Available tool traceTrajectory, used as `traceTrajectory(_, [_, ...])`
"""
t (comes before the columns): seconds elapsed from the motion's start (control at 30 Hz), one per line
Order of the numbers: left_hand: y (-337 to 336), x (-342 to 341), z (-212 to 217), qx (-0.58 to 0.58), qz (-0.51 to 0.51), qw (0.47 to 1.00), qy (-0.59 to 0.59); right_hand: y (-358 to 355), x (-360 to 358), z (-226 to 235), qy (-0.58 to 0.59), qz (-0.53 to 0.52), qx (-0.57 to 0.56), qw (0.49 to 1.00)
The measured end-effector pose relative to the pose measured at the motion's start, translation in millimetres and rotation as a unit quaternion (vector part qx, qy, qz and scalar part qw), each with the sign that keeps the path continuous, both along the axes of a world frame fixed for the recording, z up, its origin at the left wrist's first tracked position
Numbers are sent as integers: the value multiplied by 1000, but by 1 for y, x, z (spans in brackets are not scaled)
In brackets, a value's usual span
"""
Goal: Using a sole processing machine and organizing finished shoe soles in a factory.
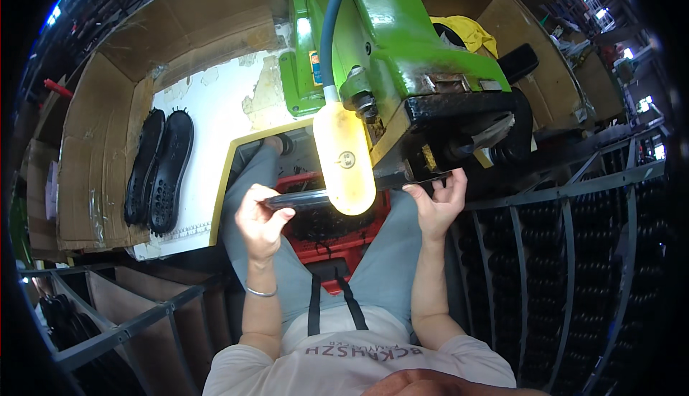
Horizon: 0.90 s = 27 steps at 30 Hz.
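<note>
A long black shoe sole (305,199), seen edge-on, spans between my two hands under the head of a green machine (402,30). My left hand (262,222) grips its left end, thumb below and fingers above. At the other end, my right hand (439,203) closes its thumb and fingers on the sole's edge, close beside the machine's dark working head (459,127). A lit yellow-white lamp (346,159) on a blue-grey flexible neck hides the sole's middle. Two black soles (171,170) lie side by side on the white tabletop (208,116), left of the machine.
Cardboard walls (100,159) border the tabletop on the left and back. A yellow cloth (466,33) lies behind the machine. Metal racks stand at both sides; the right rack (560,202) holds rows of dark soles. Something red (308,249) sits below, between my legs.
</note>
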<state>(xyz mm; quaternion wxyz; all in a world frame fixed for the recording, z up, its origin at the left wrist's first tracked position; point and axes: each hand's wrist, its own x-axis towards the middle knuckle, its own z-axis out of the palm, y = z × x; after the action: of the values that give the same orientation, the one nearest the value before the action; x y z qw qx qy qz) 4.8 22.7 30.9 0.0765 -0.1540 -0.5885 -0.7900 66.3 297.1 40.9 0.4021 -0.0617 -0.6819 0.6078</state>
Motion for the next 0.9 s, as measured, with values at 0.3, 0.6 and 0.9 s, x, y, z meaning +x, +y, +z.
traceTrajectory(0.3, [-59,10,-33,69,0,993,-94,-38,-16,-4,67,92,-8,994])
traceTrajectory(0.6, [-58,-5,-63,-393,-48,918,31,-49,-21,3,51,51,181,981])
traceTrajectory(0.9, [77,4,-21,-281,107,945,128,-44,-22,-19,69,41,183,980])
